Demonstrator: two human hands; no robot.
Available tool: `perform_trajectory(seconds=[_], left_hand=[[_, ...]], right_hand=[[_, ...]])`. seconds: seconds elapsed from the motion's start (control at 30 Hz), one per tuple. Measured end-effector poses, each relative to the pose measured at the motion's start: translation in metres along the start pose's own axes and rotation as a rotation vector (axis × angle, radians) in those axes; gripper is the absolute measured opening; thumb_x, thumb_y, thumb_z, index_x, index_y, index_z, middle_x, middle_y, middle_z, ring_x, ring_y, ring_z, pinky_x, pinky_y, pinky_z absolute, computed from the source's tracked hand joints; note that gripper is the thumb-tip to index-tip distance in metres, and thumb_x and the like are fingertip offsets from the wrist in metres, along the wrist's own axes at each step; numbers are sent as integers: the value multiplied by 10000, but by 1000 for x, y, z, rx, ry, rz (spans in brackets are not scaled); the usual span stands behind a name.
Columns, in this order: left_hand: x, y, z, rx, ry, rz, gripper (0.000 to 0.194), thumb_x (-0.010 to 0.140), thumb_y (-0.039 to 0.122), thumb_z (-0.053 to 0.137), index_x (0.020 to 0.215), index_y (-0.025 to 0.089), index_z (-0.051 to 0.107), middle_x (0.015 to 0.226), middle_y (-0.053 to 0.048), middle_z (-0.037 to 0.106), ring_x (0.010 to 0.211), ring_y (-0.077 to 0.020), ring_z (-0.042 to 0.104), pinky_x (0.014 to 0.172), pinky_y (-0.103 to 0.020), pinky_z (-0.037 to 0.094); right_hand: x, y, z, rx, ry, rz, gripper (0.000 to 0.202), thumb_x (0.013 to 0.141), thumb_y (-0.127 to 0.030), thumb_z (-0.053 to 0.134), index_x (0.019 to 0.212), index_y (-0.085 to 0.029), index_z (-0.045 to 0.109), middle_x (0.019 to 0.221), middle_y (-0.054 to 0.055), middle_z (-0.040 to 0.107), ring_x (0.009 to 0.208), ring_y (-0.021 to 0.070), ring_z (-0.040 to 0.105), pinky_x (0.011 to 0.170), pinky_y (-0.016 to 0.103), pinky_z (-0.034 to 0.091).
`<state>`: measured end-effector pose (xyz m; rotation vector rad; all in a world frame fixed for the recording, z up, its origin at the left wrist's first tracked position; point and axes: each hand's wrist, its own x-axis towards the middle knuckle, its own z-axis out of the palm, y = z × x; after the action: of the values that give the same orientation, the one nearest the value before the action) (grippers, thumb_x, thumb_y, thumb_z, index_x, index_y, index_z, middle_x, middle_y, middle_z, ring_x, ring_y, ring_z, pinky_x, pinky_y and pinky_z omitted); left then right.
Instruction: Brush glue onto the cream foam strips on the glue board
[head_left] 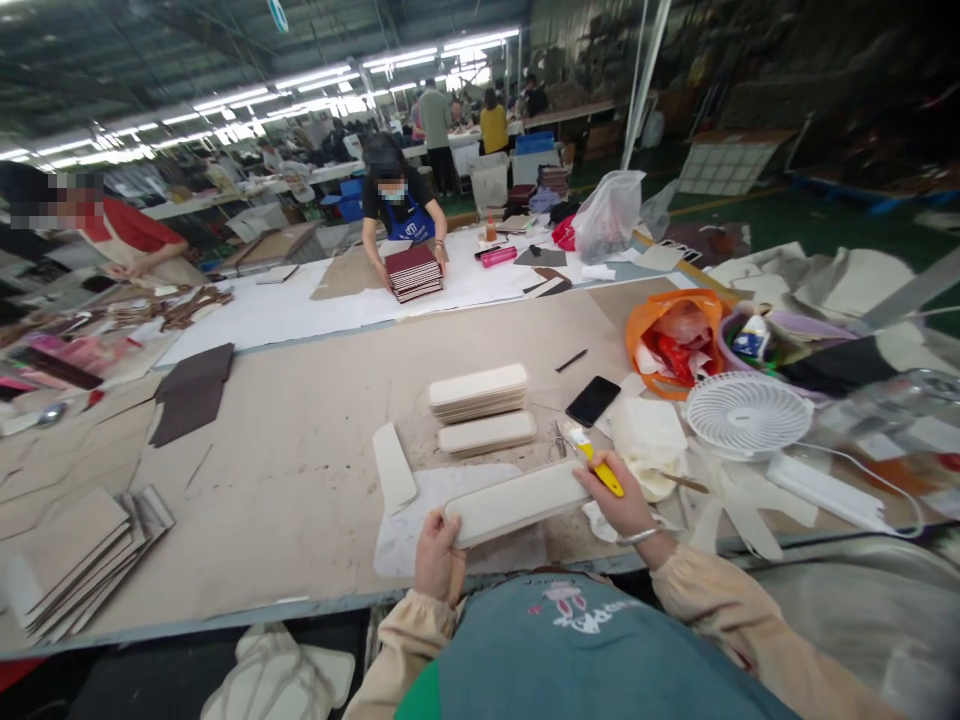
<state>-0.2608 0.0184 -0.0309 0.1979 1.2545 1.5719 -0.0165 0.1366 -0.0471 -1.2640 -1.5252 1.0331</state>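
A long, flat cream panel (517,502) with rounded corners is held just above the table's near edge. My left hand (440,558) grips its left end, thumb on top. My right hand (621,497) pinches the right end and also holds a yellow-handled brush (606,477), its bristles pointing away from me. Beyond the panel lie a stack of similar cream panels (478,390) and a shorter pile (487,433). A single cream piece (394,468) rests to the left, partly on a white sheet (409,540). Small scissors (557,447) lie near the brush.
A black phone (592,400), a dark pen (571,361), an orange bag (671,345) and a white fan (748,415) are at the right. Stacked brown-edged sheets (82,560) and dark pieces (193,393) lie left. Across the table a co-worker (405,200) handles maroon pieces (415,272).
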Motion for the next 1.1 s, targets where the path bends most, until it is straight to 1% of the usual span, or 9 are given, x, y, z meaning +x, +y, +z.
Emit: perform_trajectory(seconds=[0.07,0.17,0.27,0.33,0.4,0.53,0.83,0.97,1.1], left_hand=[[-1,3,-2,-46,-20,-72,276,639,235,668,891,179,573,917,-40,664,898,-205,614,790,-352,503],[-2,8,-7,-115,-53,-266,259,704,243,602,952,169,578,966,-86,659,910,-238,622,772,-403,522],[1,9,-12,-112,-45,-431,258,743,246,581,975,132,578,935,-131,659,864,-246,640,718,-385,545],[4,9,-14,-92,0,-396,227,735,187,598,950,117,577,932,-128,655,837,-224,641,672,-346,559],[9,8,-16,-84,55,-299,173,712,113,604,884,116,580,947,-105,645,836,-195,628,659,-330,570],[17,9,-20,-88,102,-226,109,698,49,590,786,113,578,944,-76,630,864,-165,595,720,-347,575],[39,16,-27,-63,54,-254,102,712,69,594,796,126,588,953,-66,637,844,-157,609,692,-320,576],[61,19,-34,17,-6,-286,139,708,130,626,841,150,593,964,-68,648,831,-175,630,657,-305,572],[85,23,-36,42,-38,-300,126,688,166,654,804,173,604,979,-70,649,848,-178,627,652,-283,561]], right_hand=[[1,-3,3,15,8,8,277,740,-427,607,816,-235,422,667,-33,450,560,140,427,530,272,365],[1,-5,7,56,37,19,300,725,-444,615,800,-234,413,686,-27,460,576,141,438,540,274,378],[1,-5,12,90,42,34,311,714,-441,628,798,-234,412,706,-25,483,592,142,457,564,278,395],[1,-4,14,91,34,44,314,710,-437,637,799,-235,414,706,-26,489,595,143,464,566,277,399],[0,-3,17,72,29,51,314,707,-433,644,800,-235,418,710,-26,497,603,144,473,570,277,403],[0,-1,24,28,33,49,316,705,-432,650,793,-231,423,707,-27,506,612,147,485,594,283,414],[8,17,42,-10,90,93,338,696,-465,645,800,-235,420,727,-9,539,650,177,525,633,327,445],[18,24,52,-27,91,122,356,694,-508,622,807,-242,414,709,-7,540,627,189,530,604,342,460],[31,26,63,42,91,134,362,688,-499,633,798,-250,393,691,-14,534,609,180,530,584,329,467]])
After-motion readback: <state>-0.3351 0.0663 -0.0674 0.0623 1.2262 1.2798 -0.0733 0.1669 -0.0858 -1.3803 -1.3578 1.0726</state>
